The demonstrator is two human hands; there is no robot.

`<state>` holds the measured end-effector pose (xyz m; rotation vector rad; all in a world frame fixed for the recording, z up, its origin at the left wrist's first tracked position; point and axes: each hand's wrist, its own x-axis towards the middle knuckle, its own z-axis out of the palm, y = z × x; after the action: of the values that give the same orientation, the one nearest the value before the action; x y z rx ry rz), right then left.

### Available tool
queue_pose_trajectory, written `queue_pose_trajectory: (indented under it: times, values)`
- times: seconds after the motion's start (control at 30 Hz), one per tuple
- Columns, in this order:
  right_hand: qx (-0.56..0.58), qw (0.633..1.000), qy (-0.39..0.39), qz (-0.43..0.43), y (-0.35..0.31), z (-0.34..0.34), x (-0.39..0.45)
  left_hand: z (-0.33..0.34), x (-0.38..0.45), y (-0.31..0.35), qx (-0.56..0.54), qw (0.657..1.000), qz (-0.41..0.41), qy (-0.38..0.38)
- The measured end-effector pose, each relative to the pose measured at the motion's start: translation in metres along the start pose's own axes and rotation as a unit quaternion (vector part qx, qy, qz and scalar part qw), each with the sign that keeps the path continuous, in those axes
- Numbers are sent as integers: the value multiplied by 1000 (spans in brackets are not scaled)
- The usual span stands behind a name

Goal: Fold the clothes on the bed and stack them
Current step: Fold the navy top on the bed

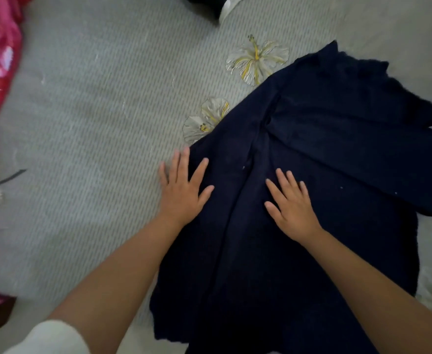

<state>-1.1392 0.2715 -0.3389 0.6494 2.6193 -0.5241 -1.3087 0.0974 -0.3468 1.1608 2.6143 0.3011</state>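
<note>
Risk: the navy garment (pixel 312 175) is only pressed, not gripped, so a fast sweep could drag the cloth along the grey bedspread (pixel 94 111) and ruck the centre pleat. The flap folded across its right side may slide open if the fabric shifts.

Both hands lie flat, fingers straight and spread, holding nothing. The left hand (pixel 183 190) rests on the garment's left edge, outer fingers on the bedspread. The right hand (pixel 290 205) presses near the garment's middle, just right of the pleat. The garment type is hard to tell, possibly a skirt.
</note>
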Motion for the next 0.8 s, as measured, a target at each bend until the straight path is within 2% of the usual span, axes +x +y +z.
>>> queue_pose_trajectory:
  times: [0.17,0.3,0.37,0.43,0.53,0.57,0.6,0.67,0.8]
  values:
    - [39,998,16,51,-15,21,-30,8,-79,-24,31,989,146,21]
    - [45,997,16,59,-26,25,-35,12,-149,-37,41,986,163,-4]
    - [26,998,6,48,-26,24,-38,17,-174,-29,55,991,120,-14]
    - [13,999,-7,34,-22,23,-40,23,-190,-12,59,998,-14,-17]
    - [-8,1000,-26,9,-16,17,-46,27,-199,19,-6,973,-213,-86]
    - [-16,999,-39,0,-15,15,-49,28,-199,25,-25,960,-252,-124]
    - [-24,998,-57,-9,-15,13,-54,28,-198,28,-36,955,-266,-124]
    - [-28,995,-91,-23,-14,10,-63,22,-189,24,-93,955,-267,-87]
    - [-19,995,-97,-33,-22,6,-69,-35,-148,-9,-216,930,-258,150]
